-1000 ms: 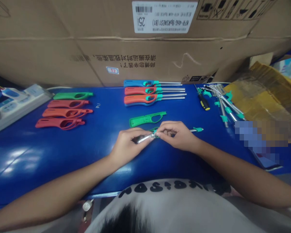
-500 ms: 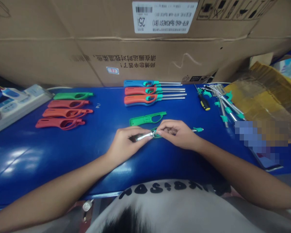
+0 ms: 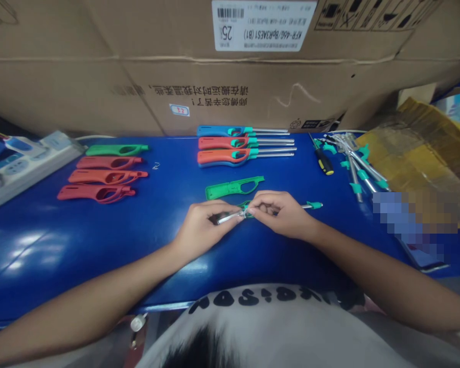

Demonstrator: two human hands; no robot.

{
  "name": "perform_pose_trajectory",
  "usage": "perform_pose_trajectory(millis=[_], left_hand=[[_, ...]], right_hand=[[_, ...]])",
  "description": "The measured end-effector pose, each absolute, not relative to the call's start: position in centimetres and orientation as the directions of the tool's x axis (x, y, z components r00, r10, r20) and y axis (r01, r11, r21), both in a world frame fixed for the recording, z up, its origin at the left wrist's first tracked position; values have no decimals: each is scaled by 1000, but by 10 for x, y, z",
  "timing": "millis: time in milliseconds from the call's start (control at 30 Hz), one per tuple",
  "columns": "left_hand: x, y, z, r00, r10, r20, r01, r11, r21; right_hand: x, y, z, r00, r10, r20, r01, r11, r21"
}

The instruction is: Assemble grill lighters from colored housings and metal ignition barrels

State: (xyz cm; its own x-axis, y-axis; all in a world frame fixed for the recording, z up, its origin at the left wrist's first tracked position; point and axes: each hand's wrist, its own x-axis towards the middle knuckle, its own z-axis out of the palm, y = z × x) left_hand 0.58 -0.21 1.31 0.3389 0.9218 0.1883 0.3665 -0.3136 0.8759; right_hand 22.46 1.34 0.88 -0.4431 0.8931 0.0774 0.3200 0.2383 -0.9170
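Observation:
My left hand is closed on a shiny metallic-looking lighter insert, with its thumb along the near side. The fingers of my right hand pinch at the insert's right end, where a bit of teal shows; what exactly they grip is hidden. Under and between the hands lies a green lighter shell half, mostly covered. A metal lighter tube with a teal clip sticks out right of my right hand. Just beyond the hands, a second green shell half rests on the blue table.
Assembled lighters lie in a stack at the back. Several red, orange and green shells sit at left beside a power strip. At right are a screwdriver, metal tubes and a yellow-brown wrapping. A large carton stands behind.
Both hands stay at nearly the same place, still on the lighter insert. The fingertips and the insert shift slightly. The whole view moves a little.

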Motion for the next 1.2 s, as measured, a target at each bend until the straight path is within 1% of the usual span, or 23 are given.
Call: perform_pose_trajectory(millis=[133,267,333,433,500,567,700,967,1133,1200], left_hand=[[4,-1,15,346,921,181,377,-313,872],[-4,3,19,407,890,203,405,-375,834],[-9,6,21,459,856,238,426,-447,787],[-16,10,22,551,779,298,453,-580,677],[-18,13,22,597,744,299,484,-632,605],[-19,14,21,611,736,291,509,-647,568],[-18,16,16,606,730,317,491,-656,573],[-21,19,13,621,718,316,518,-678,522],[-24,19,19,597,766,241,539,-605,586],[-26,20,23,596,772,220,549,-592,591]], right_hand=[[225,13,10,-439,896,66,330,229,-916],[227,14,14,-442,896,38,319,197,-927],[228,15,15,-438,899,35,307,186,-933],[230,17,15,-420,907,29,279,159,-947],[230,19,14,-414,910,25,261,145,-954],[230,19,14,-416,909,22,252,138,-958],[230,18,14,-420,907,23,260,145,-955],[230,18,15,-423,906,26,281,158,-947],[230,17,16,-417,909,25,285,157,-945],[231,18,16,-416,909,20,293,155,-944]])
